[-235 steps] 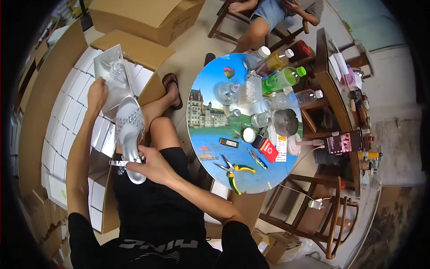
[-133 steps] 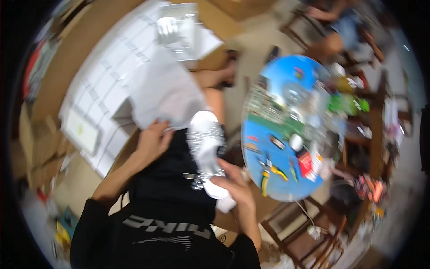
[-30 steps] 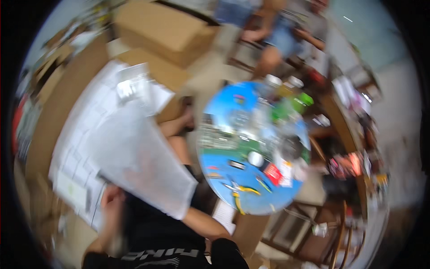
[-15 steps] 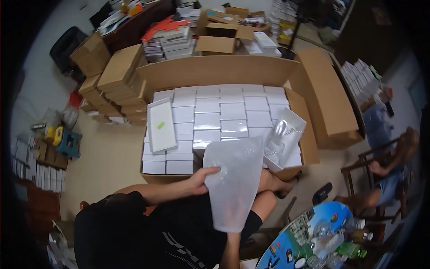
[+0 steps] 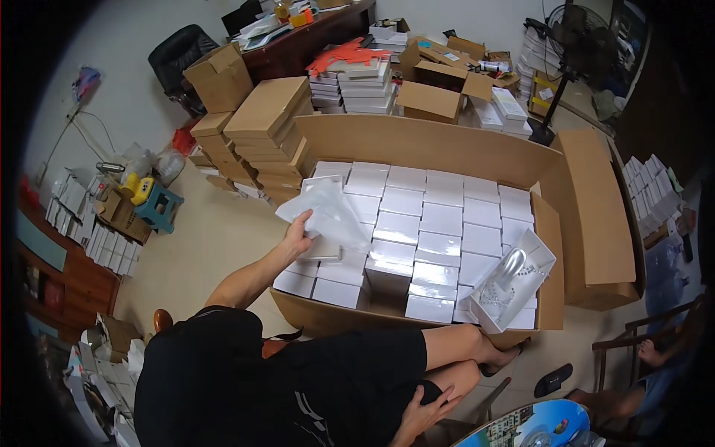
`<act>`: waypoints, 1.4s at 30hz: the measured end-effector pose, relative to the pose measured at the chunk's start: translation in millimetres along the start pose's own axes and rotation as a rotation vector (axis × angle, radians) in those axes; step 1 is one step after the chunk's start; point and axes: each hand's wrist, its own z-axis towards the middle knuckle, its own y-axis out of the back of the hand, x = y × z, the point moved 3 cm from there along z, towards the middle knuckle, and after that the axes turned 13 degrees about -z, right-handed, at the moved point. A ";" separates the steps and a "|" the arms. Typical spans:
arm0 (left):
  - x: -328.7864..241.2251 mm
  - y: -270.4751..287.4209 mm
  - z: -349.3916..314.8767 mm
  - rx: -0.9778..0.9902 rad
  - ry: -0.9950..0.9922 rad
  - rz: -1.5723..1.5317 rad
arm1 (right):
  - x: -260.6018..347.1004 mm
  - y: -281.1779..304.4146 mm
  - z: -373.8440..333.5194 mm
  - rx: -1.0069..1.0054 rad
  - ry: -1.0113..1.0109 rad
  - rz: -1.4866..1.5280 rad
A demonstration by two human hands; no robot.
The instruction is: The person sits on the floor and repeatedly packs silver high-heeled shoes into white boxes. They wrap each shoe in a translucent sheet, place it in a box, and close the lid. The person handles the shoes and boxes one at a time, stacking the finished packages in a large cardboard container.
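Observation:
Over the left part of the big cardboard carton, my left hand [image 5: 298,235] grips a translucent white plastic bag [image 5: 328,210]. The bag hangs across a white box lid [image 5: 320,254] and hides most of it. Rows of small white boxes [image 5: 442,218] fill the carton [image 5: 432,141], with a gap in the front row. On the right of these boxes lies an open white box [image 5: 538,257], tilted, holding a clear plastic piece [image 5: 512,262] and what looks like a string of beads. My right hand [image 5: 426,411] rests by my knee, fingers apart and holding nothing.
Brown cardboard boxes [image 5: 268,112] are stacked beyond the carton's left end. Its raised right flap [image 5: 596,201] stands by a person on a wooden chair [image 5: 640,335]. A round blue table [image 5: 532,425] is at the lower right, near a dark slipper [image 5: 553,380].
My left hand has carried the bag leftward over the lid. The right hand, earlier inside or behind the bag, has come away from it to my knee. The view has shifted.

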 end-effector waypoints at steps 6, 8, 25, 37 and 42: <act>0.8 20.8 -21.5 -0.191 0.117 0.319 | -5.5 2.2 35.7 0.019 -0.052 -0.047; 12.4 -24.1 -65.7 -0.337 0.000 0.658 | -6.3 9.6 42.3 0.041 -0.098 -0.066; 452.9 -329.9 -194.8 0.588 -0.607 1.664 | -19.1 -11.3 75.7 0.018 -0.092 -0.057; 401.8 -379.1 -199.1 0.884 -0.624 1.359 | -21.9 0.9 67.0 -0.017 -0.091 0.063; 308.1 -377.1 -218.9 0.892 0.233 0.747 | -18.5 19.5 75.0 -0.324 0.044 0.473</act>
